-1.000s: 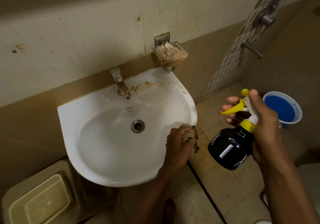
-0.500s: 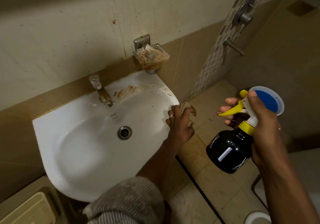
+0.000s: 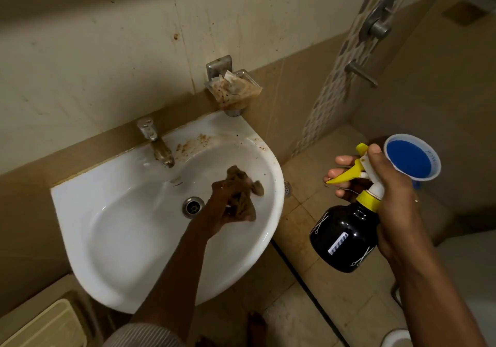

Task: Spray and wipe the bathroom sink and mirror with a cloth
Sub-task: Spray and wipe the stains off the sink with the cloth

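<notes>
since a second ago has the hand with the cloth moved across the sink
Yes. The left hand with the cloth has gone from the right rim of the sink into the bowl, and is now just right of the drain.

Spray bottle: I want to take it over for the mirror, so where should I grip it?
Grip the yellow collar and white neck of the spray bottle from behind, as the right hand does, fingers on the trigger; the black belly looks too broad.

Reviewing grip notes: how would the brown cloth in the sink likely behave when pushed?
The cloth is bunched and creased under the left hand, so probably floppy. It likely slides easily over the sink, whose basin looks glossy. It probably weighs little.
</notes>
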